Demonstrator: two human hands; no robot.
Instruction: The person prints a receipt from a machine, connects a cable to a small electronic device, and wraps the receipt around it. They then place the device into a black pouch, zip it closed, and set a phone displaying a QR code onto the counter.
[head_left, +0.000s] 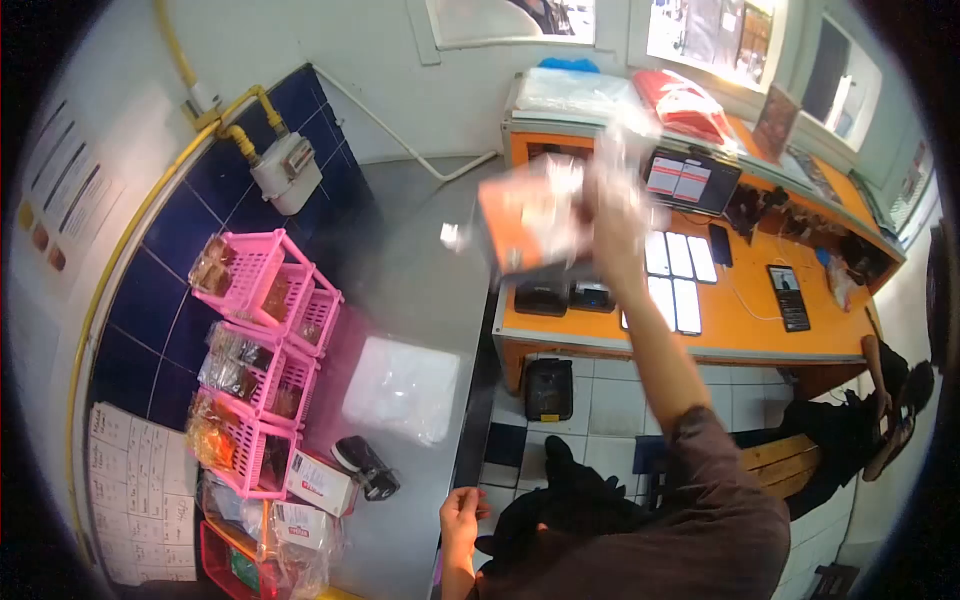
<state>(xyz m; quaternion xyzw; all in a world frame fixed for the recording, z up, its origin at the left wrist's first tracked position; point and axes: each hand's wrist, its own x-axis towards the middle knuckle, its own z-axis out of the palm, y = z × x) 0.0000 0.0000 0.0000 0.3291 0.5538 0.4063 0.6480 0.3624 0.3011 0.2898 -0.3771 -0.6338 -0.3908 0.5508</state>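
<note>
Steel counter (pixel 405 250) and orange desk (pixel 745 325) meet under bright windows in the head view. At the desk's near left corner, the right hand (pixel 612 215) is blurred amid clear plastic (pixel 628 140); I cannot tell whether it grips it. The left hand (pixel 460 515), fingers curled, is by the counter's edge with nothing visible in it; how tightly it is closed is unclear. Loose plastic could snag the black devices (pixel 541 297) or sweep the phones (pixel 661 303) aside, and the white stack (pixel 405 390) might slip if brushed.
</note>
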